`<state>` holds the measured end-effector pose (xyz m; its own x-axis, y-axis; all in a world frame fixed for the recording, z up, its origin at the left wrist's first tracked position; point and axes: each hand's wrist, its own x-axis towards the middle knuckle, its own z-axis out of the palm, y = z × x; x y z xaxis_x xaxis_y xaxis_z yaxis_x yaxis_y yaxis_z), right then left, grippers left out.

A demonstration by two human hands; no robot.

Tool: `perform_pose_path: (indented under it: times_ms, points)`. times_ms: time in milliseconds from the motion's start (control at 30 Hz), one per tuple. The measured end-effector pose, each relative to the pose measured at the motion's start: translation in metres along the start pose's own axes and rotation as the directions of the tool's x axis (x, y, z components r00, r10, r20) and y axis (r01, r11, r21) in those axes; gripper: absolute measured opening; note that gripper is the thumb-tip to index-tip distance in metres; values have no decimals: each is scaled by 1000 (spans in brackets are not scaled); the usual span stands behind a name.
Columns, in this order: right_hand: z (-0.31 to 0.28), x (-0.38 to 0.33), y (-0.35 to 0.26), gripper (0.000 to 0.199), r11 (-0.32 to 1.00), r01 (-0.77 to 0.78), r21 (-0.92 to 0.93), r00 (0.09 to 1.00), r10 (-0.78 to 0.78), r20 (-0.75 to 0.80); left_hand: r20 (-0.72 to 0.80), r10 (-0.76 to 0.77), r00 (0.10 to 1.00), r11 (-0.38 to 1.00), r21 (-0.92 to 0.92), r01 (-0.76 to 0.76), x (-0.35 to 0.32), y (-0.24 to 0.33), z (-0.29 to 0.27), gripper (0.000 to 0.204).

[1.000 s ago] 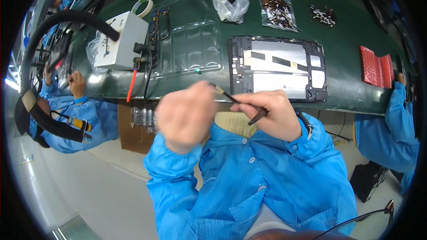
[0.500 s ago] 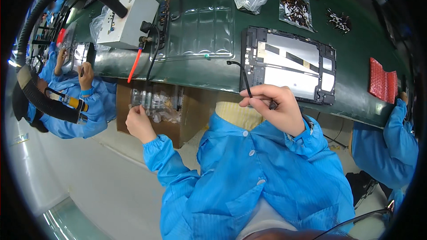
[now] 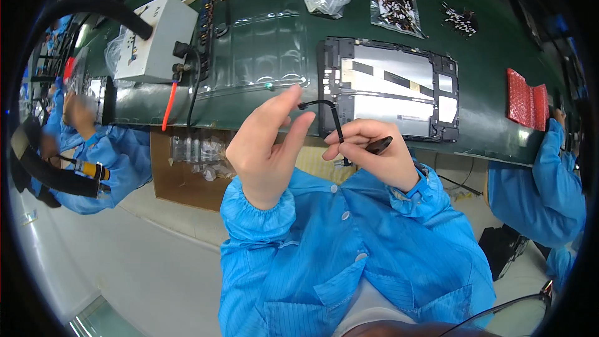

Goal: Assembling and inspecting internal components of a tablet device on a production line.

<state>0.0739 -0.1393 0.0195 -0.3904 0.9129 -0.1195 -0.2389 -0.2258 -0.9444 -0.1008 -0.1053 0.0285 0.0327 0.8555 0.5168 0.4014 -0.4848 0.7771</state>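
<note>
My right hand pinches a thin black flex cable upright between thumb and fingers. A dark, oval-ended tool, its kind unclear, also lies in that hand. The upper end of the cable bends over toward the left. Beside that bent end is my left hand, its thumb and fingers apart and nothing visible between them. Just beyond my right hand, an opened tablet-like device with silver plates and a black frame lies on the green table.
A white control box with a hose stands left, near a clear plastic tray. Bags of parts, loose small parts and red bubble wrap lie farther along. Below the edge is a cardboard box. Co-workers sit on both sides.
My left hand has come up and right from the cardboard box to the bent end of the cable. My right hand still holds the cable. The view has shifted slightly.
</note>
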Motion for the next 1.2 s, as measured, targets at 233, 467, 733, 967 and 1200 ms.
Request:
perform_pose_path:
  times_ms: [233, 467, 733, 967, 1200]
  points:
    - [-5, -6, -7, 25, 988, 133, -76, 974, -145, -175, 47, 145, 988, 989, -13, -145, 8, 10, 15, 24]
    - [0, 10, -6, 22, 825, 433, -362, 813, -531, -237, -67, 116, 991, 979, -163, -126, -5, 21, 35, 27]
    - [25, 13, -3, 23, 672, 457, -583, 675, -688, -265, -279, 143, 950, 981, -84, -172, -12, 13, 38, 23]
    - [26, 10, -6, 21, 622, 403, -671, 676, -697, -240, -208, 114, 971, 993, 26, -111, -8, -9, 8, 23]
    - [-15, -18, -13, 9, 624, 362, -692, 635, -709, -307, -80, 321, 944, 730, 656, -193, 6, -93, -26, 17]
